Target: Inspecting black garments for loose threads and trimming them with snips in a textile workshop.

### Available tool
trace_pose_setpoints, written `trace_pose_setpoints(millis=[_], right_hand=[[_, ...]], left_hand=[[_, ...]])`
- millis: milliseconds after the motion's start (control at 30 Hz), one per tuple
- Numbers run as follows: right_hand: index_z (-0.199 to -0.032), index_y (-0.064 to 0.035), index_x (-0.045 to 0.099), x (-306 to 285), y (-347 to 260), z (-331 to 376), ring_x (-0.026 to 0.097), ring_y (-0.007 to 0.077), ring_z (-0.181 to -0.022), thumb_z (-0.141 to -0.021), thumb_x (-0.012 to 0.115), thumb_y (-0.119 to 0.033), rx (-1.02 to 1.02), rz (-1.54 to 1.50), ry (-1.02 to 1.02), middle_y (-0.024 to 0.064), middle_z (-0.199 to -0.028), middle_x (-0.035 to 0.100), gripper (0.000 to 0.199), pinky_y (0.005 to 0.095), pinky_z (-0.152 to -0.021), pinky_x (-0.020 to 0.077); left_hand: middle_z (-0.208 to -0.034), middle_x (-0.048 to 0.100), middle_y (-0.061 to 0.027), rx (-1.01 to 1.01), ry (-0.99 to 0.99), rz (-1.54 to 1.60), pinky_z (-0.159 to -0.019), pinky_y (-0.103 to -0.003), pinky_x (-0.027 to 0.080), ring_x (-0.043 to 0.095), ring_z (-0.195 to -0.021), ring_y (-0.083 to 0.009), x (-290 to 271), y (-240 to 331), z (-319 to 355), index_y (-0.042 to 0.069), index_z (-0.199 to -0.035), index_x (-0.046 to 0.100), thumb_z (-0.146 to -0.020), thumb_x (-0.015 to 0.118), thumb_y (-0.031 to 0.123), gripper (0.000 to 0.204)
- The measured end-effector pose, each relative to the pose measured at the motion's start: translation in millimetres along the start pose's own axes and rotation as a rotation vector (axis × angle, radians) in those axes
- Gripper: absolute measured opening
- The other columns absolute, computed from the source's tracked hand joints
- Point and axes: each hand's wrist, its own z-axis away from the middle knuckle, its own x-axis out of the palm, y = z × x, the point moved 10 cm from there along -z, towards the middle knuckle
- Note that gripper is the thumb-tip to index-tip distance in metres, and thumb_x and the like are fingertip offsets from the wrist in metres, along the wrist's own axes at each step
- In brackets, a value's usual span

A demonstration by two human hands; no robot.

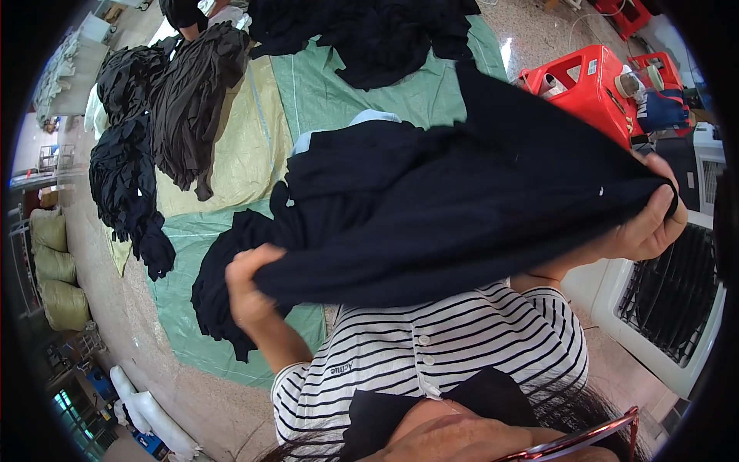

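A dark navy, nearly black garment [462, 208] is stretched across in front of my chest, its far edge blurred by motion. Its left end is gripped by my left hand [250, 285], fingers closed over the cloth edge. My right hand [654, 212] pinches the opposite end, higher up and further right. A tiny white speck or tag shows on the fabric close to the right hand. Behind and below the garment lies a heap of similar dark cloth [223, 285], partly hidden by it.
Green sheeting [200, 339] and yellow sheeting [239, 154] cover the floor, with piles of black clothes [377, 38] and brown-grey clothes [200, 100] on them. To the right stand a red plastic stool [577, 77] and a white air cooler [662, 285]. Another person [183, 15] is at the far left.
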Motion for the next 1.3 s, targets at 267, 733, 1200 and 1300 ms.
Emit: trace_pose_setpoints(millis=[267, 733, 1200, 1300], right_hand=[[-0.089, 0.0001, 0.062, 112.6, 131.1, 95.5, 0.057, 0.0126, -0.073, -0.091, 0.069, -0.016, 0.46, 0.239, -0.57, 0.0056, -0.081, 0.062, 0.018, 0.0284, -0.068, 0.047], [-0.119, -0.0128, 0.063, 133.6, 173.2, 266.6, 0.058, 0.0364, -0.116, -0.082, 0.061, 0.004, 0.141, 0.462, -1.368, 0.0131, -0.136, 0.053, 0.041, 0.0421, -0.09, 0.0514], [-0.101, 0.0018, 0.065, 169.0, 186.1, 219.8, 0.069, 0.021, -0.083, -0.088, 0.06, 0.003, 0.583, 0.09, -0.781, 0.0124, -0.104, 0.066, 0.013, 0.0295, -0.07, 0.0545], [-0.089, -0.0002, 0.064, 157.7, 164.9, 237.3, 0.063, 0.0242, -0.073, -0.087, 0.068, -0.006, 0.667, 0.213, -0.849, 0.012, -0.088, 0.06, 0.007, 0.034, -0.066, 0.0505]], left_hand=[[-0.099, 0.066, -0.0093, -0.367, -0.098, -0.264, -0.083, -0.034, 0.049, 0.06, -0.088, -0.0199, -59.8, -80.1, -52.4, -0.002, -0.113, 0.063, -0.078, 0.075, 0.014, 0.041], [-0.087, 0.069, -0.011, 0.157, 0.139, -0.328, -0.074, -0.036, 0.053, 0.066, -0.083, -0.0297, 117.8, -76.0, -61.5, 0.002, -0.089, 0.069, -0.086, 0.071, 0.003, 0.004], [-0.058, 0.057, -0.0037, -0.211, -0.042, -0.044, -0.052, -0.027, 0.04, 0.049, -0.053, -0.0101, 164.6, -124.6, -97.0, -0.001, -0.08, 0.069, -0.088, 0.076, 0.019, 0.023], [-0.063, 0.053, 0.0087, -0.438, -0.058, 0.115, -0.052, -0.022, 0.035, 0.043, -0.059, -0.0017, 158.8, -170.3, -83.9, 0.001, -0.081, 0.07, -0.091, 0.074, 0.017, 0.019]])
